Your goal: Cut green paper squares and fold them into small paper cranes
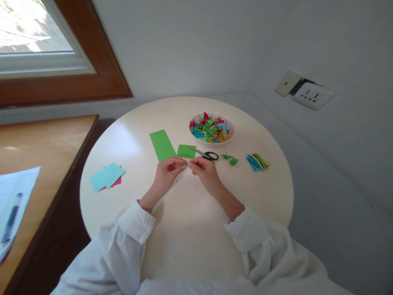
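Observation:
Between my fingertips is a tiny piece of green folded paper (185,164), mostly hidden by the fingers. My left hand (170,170) pinches it from the left, and my right hand (205,172) pinches it from the right, the two nearly touching. Just beyond the hands lie a long green paper sheet (162,144) and a smaller green paper piece (185,151). Scissors (206,154) with black handles rest behind my right hand, their blade tips over the small green piece. To their right sit small green folded paper pieces (233,161).
On the round white table (190,246), a white bowl (211,143) holds many colourful folded paper figures. Several coloured paper strips (258,162) lie at the right, light blue sheets (106,177) over pink ones at the left. A wooden desk (58,143) with paper and a pen (12,219) stands left.

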Demonstrator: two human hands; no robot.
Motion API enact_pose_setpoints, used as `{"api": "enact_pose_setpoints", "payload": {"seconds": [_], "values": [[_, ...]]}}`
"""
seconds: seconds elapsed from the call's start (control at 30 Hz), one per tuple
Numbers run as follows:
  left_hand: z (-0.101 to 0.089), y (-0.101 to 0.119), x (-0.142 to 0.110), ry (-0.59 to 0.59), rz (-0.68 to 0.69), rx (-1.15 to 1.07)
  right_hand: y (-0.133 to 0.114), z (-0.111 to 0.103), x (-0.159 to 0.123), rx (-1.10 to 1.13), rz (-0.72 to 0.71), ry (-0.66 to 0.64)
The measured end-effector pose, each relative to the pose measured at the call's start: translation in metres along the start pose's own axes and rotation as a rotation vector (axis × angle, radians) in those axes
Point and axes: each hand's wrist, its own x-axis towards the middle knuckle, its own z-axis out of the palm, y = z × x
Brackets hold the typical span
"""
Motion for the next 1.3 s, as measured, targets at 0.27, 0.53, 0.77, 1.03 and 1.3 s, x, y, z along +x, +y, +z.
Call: {"api": "enact_pose_setpoints", "payload": {"seconds": [0.27, 0.53, 0.77, 1.03, 1.3], "values": [[0.0021, 0.0012, -0.002, 0.005, -0.045, -0.001, 0.0001, 0.0, -0.0003, 0.03, 0.012, 0.009], [0.002, -0.0004, -0.0015, 0.004, -0.03, -0.022, 0.0045, 0.0027, 0.0012, 0.066, -0.018, 0.027], [0.004, -0.0016, -0.0023, 0.017, -0.021, -0.061, 0.0051, 0.0028, 0.0012, 0.062, -0.032, 0.027], [0.0042, -0.0035, -0.0022, -0.003, -0.036, -0.077, 0.0022, 0.003, 0.0009, 0.037, -0.025, 0.022], [0.0031, -0.0065, -0.0026, -0.054, -0.04, -0.083, -0.0004, 0.0019, 0.0007, 0.035, 0.001, -0.016]]}}
